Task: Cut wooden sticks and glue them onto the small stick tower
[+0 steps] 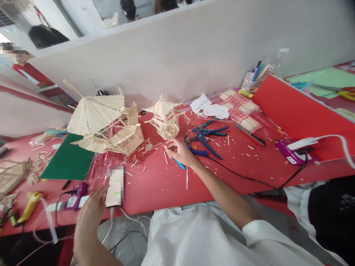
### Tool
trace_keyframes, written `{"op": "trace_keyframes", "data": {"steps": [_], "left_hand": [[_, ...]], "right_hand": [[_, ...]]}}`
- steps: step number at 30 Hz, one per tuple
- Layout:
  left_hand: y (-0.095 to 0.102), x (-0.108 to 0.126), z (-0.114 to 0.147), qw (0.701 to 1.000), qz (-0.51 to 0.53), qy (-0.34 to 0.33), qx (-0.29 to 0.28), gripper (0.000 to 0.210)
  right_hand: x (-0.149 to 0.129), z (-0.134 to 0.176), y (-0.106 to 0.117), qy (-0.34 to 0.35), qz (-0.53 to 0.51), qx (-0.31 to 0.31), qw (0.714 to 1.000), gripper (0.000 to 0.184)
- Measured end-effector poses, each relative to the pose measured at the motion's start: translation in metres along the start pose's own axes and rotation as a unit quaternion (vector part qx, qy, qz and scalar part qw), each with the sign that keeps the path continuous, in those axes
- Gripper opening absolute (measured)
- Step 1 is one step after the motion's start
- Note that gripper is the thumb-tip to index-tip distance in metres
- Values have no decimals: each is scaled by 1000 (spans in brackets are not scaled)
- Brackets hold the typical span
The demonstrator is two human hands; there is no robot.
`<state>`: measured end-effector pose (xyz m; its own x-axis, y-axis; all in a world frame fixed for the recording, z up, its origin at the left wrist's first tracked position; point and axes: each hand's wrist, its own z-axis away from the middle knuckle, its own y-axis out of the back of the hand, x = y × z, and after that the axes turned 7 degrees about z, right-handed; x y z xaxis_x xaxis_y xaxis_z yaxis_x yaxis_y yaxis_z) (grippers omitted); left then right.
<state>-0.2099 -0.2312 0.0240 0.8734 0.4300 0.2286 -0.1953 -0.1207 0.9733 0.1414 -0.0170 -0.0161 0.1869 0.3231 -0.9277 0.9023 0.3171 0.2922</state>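
Note:
My left hand (93, 207) is at the near left edge of the table, its fingers closed at the left side of a phone (114, 186) with a lit screen and a cable at its lower end. My right hand (179, 150) is over the middle of the table, fingertips pinched together; any small piece between them is too small to make out. Under it lies a blue pen-like tool (180, 164). Just beyond stands a small pavilion model (164, 116) of thin wooden sticks. A larger stick-built pavilion model (107, 123) stands to its left.
Blue-handled pliers (206, 140) and a blue glue gun (198, 151) lie right of my right hand. Packs of sticks (241, 109), tissue (209, 107), a red board (305, 114) and purple power strips (295, 151) are around. Left are a green mat (69, 159) and a yellow glue gun (30, 207).

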Motion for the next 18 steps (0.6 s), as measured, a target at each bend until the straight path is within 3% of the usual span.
{"op": "trace_keyframes", "data": {"steps": [3, 9, 18], "left_hand": [[1, -5, -6, 998, 34, -40, -23, 49], [0, -10, -11, 998, 19, -47, -42, 63], [11, 17, 0, 998, -21, 11, -65, 58]], "right_hand": [[-1, 0, 0, -1, -1, -2, 1000, 24], [-3, 0, 0, -1, 0, -3, 1000, 23], [-1, 0, 0, -3, 8, -7, 1000, 24]]}}
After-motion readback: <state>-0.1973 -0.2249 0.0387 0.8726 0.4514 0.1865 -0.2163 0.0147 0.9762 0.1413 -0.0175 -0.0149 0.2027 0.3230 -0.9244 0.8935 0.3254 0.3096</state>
